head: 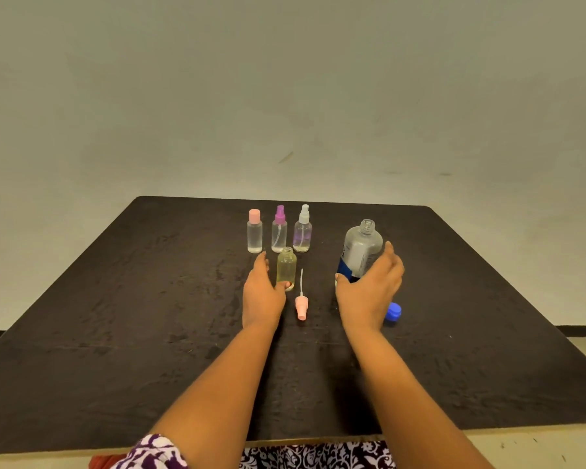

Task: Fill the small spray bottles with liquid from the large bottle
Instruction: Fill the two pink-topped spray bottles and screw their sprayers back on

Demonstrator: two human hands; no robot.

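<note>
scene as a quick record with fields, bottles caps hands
large bottle: large clear plastic bottle with a white and blue label, upright, uncapped
cap: blue cap, on black table beside right wrist
open bottle: small clear bottle of yellowish liquid, upright, topless
loose top: pink spray head with tube, lying flat
back row: pink-capped clear bottle, magenta-sprayer bottle, white-sprayer bottle, all closed
left hand: thumb touches open bottle's base, fingers straight
right hand: cupped round large bottle, grip unclear
</note>
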